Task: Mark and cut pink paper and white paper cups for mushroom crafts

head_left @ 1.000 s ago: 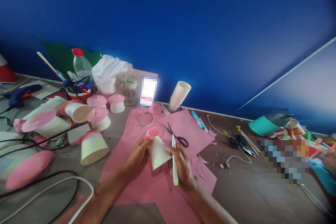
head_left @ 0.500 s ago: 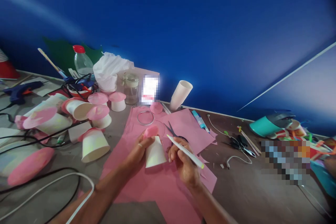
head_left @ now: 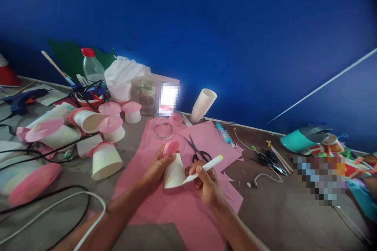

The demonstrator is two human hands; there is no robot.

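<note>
My left hand (head_left: 161,164) grips a white paper cup (head_left: 173,173) with a small pink piece (head_left: 171,148) at its narrow top end; the wide rim faces down toward me. Between the fingers of my right hand (head_left: 206,178) is a white marker (head_left: 204,169) with yellow ends. Its lower left tip is at the cup's rim; whether it touches is hard to tell. Beneath both hands lies pink paper (head_left: 176,213). Black-handled scissors (head_left: 197,151) rest spread on the paper behind my right hand, near a clear ring (head_left: 163,130).
Several pink-topped cups (head_left: 107,160) crowd the left side, with cables and a blue glue gun (head_left: 23,100). Along the wall stand a glass jar (head_left: 147,98) and a leaning cup stack (head_left: 204,105). Pliers (head_left: 275,164) and a white cable lie right.
The marker has swung round in my right hand: its tip moved down to the cup's rim and its back end now points up right. My left hand still holds the cup.
</note>
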